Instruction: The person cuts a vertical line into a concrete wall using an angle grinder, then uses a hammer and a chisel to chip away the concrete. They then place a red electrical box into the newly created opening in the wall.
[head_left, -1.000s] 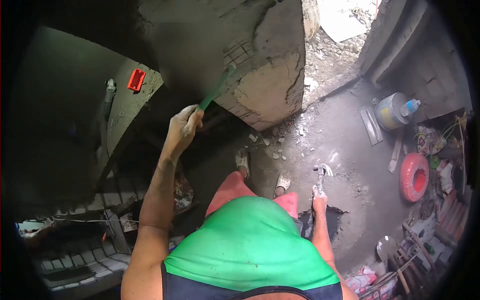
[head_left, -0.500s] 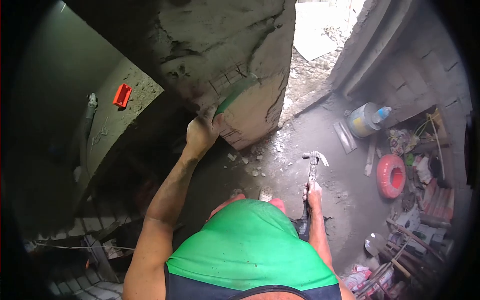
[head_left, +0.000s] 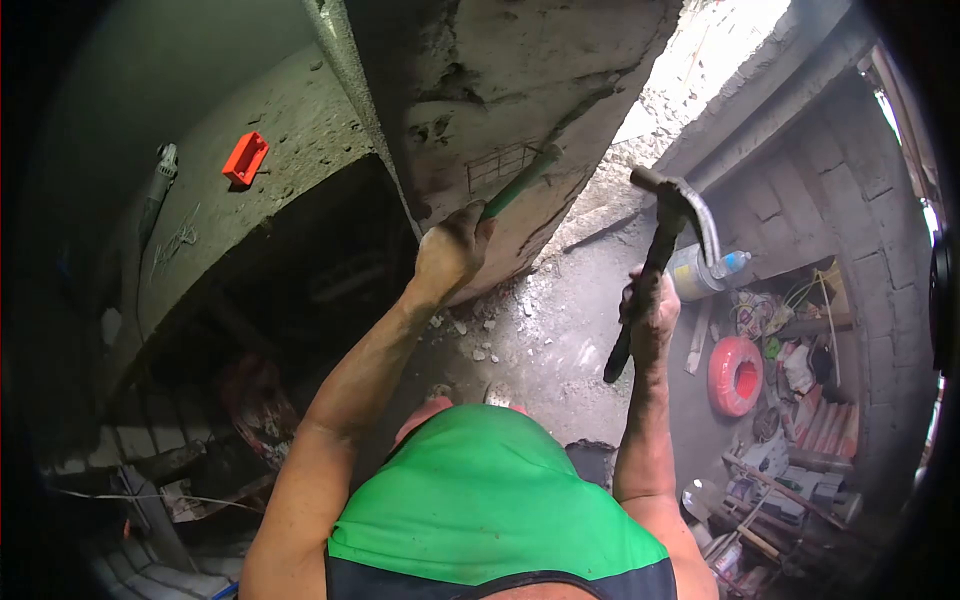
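My left hand (head_left: 450,255) is closed around a green-bodied chisel (head_left: 520,183). The chisel points up and right, its far end against the rough plastered wall (head_left: 560,90) beside a scored rectangular outline (head_left: 500,165). Raised on the right, my right hand (head_left: 655,305) is wrapped round the dark handle of a claw hammer (head_left: 672,215). The hammer's head is up, apart from the chisel, with its curved claw facing right.
An orange-red box (head_left: 246,158) and an angle grinder (head_left: 160,180) lie on the ledge at left. Rubble (head_left: 490,335) litters the floor below the wall. At right are a bucket (head_left: 690,275), a red hose coil (head_left: 735,375) and piled tools (head_left: 770,520).
My right hand has lifted the hammer from low near the floor to chest height. My left hand and chisel sit further right in view, as the camera has shifted.
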